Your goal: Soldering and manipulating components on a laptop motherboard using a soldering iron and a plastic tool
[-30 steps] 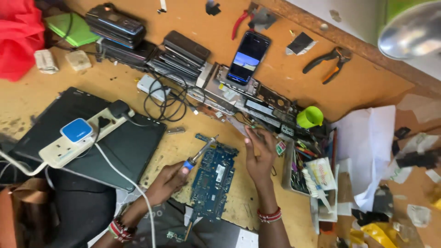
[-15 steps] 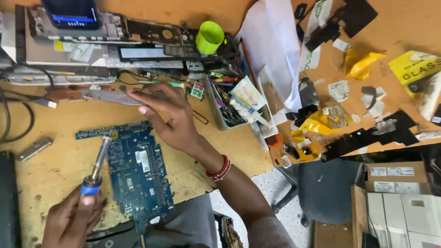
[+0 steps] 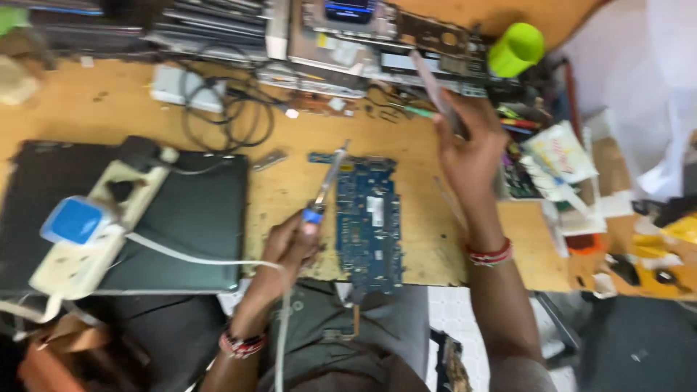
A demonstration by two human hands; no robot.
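A blue circuit board (image 3: 368, 218) lies flat on the wooden workbench (image 3: 406, 145), its near end reaching the bench edge. My left hand (image 3: 290, 247) grips a soldering iron (image 3: 324, 185) with a blue collar; its metal tip points up and away, just above the board's far left corner. A white cord runs from it down past my wrist. My right hand (image 3: 468, 149) is raised to the right of the board and pinches a long thin grey tool (image 3: 435, 91) that slants up to the left. Both wrists wear red bead bracelets.
A closed black laptop (image 3: 181, 210) lies at left with a white power strip (image 3: 94, 225) and blue plug on it. Stacked laptop parts and a phone line the back edge. A green cup (image 3: 515, 49), a tray of small tools (image 3: 530, 156) and papers sit at right.
The view has swung back left, bringing the laptop and power strip into sight. My right hand has lifted off the bench holding the thin grey tool. The soldering iron stays over the board.
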